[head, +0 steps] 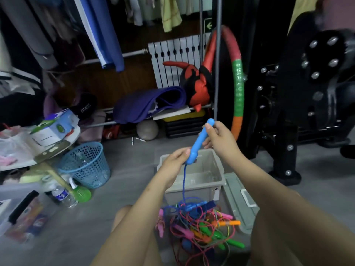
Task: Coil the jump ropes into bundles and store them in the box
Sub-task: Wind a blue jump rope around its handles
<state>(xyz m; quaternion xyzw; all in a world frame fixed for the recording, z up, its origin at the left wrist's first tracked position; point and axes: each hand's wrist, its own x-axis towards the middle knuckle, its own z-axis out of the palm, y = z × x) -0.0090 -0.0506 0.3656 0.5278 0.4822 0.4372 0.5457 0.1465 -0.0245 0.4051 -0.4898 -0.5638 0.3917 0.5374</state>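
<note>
Hands: left hand (175, 158) and right hand (219, 136) both grip blue handle (199, 142).
Handle position: above box (219, 181).
Rope pile (201, 227): before box.

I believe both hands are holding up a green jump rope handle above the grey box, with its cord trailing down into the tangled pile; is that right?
Not quite: the handle is blue, not green, as the head view shows. The left hand and right hand do hold it above the grey box, its cord trailing into the tangled pile.
</note>
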